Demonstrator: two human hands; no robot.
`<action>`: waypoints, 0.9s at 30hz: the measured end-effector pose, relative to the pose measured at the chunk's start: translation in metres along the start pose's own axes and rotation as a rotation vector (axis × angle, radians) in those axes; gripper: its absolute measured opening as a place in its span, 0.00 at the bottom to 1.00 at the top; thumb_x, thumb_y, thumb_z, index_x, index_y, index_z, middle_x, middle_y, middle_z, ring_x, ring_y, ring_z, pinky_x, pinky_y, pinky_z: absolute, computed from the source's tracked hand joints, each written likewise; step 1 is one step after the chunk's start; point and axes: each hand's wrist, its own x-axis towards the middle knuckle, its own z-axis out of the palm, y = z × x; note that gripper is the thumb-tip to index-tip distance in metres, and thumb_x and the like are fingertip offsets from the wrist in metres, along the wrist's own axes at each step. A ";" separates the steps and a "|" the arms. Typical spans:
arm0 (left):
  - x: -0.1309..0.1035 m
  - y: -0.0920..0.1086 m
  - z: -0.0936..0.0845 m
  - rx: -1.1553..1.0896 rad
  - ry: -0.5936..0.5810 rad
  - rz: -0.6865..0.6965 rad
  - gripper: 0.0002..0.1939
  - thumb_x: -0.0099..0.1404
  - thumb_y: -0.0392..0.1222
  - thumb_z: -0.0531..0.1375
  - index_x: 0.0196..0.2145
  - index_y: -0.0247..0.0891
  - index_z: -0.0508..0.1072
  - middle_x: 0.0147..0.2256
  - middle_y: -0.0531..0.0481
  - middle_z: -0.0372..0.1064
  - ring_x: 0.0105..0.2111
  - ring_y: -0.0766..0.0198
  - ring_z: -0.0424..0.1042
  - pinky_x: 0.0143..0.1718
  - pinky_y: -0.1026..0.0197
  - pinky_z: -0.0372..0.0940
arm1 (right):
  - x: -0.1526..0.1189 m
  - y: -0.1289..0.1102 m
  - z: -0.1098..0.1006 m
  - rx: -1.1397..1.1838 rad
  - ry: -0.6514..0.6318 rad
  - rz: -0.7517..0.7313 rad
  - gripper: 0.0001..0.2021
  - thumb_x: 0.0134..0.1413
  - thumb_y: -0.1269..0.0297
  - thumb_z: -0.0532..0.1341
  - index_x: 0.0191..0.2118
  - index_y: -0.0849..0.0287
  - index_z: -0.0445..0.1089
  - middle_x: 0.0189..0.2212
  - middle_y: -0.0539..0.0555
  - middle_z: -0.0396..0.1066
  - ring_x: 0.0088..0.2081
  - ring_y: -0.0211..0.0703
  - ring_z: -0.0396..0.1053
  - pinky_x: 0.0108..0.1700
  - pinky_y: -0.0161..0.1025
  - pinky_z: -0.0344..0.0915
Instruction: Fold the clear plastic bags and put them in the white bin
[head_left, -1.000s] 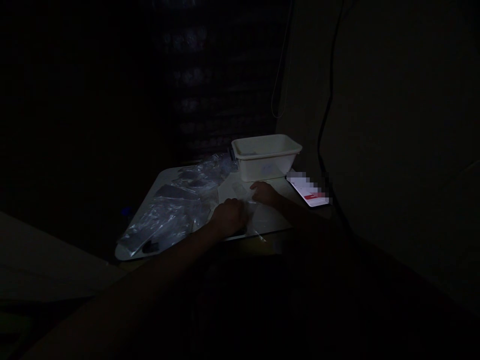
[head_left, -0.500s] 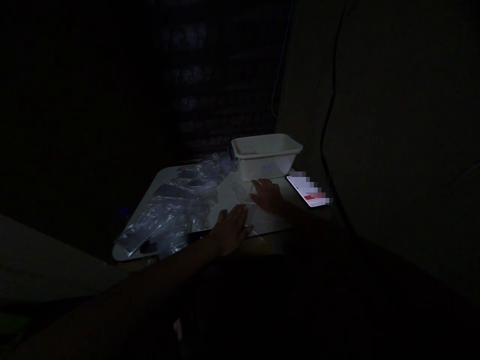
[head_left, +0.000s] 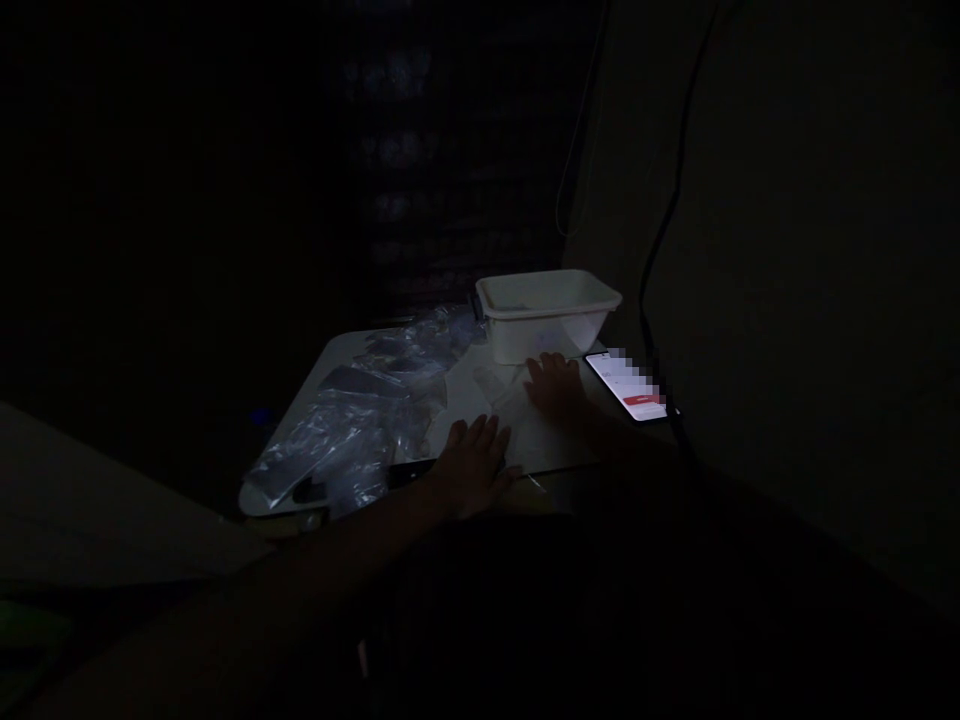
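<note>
In dim light, a clear plastic bag (head_left: 513, 396) lies on the white tabletop (head_left: 461, 385), its outline faint. My left hand (head_left: 474, 462) rests palm down at the table's near edge, against the bag's near part, fingers spread. Farther off and to the right, my right hand (head_left: 556, 388) presses on the bag's right side with its fingers apart and slightly bent. Left of both hands spreads a heap of shiny clear plastic bags (head_left: 360, 415).
A white plastic tub (head_left: 544, 338) stands at the back of the table. A lit phone (head_left: 630, 388) lies at the right edge, close to my right forearm. A dark cable (head_left: 679, 180) hangs along the right wall.
The view has turned slightly, so everything sits farther right. My left fingers have spread wider. My right hand has slid a little to the right, and more of the bag shows between my hands.
</note>
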 end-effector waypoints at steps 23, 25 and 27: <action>0.022 -0.024 0.008 0.018 -0.003 0.002 0.28 0.61 0.50 0.32 0.54 0.32 0.44 0.55 0.41 0.39 0.55 0.57 0.37 0.48 0.51 0.42 | -0.013 -0.001 0.013 0.136 -0.055 -0.136 0.22 0.53 0.63 0.40 0.50 0.70 0.53 0.51 0.63 0.53 0.53 0.46 0.48 0.49 0.45 0.48; 0.022 -0.025 0.009 0.011 -0.041 0.018 0.29 0.60 0.52 0.33 0.54 0.31 0.44 0.56 0.40 0.38 0.55 0.56 0.36 0.48 0.50 0.42 | -0.016 -0.001 0.015 0.117 -0.078 -0.159 0.22 0.53 0.62 0.40 0.51 0.70 0.52 0.52 0.63 0.52 0.53 0.46 0.48 0.49 0.46 0.48; 0.019 -0.027 0.010 -0.004 -0.073 0.017 0.31 0.59 0.55 0.33 0.55 0.31 0.42 0.56 0.40 0.36 0.55 0.55 0.36 0.48 0.48 0.41 | -0.018 0.000 0.018 0.105 -0.095 -0.171 0.22 0.53 0.61 0.41 0.51 0.67 0.52 0.52 0.62 0.51 0.53 0.47 0.47 0.49 0.48 0.48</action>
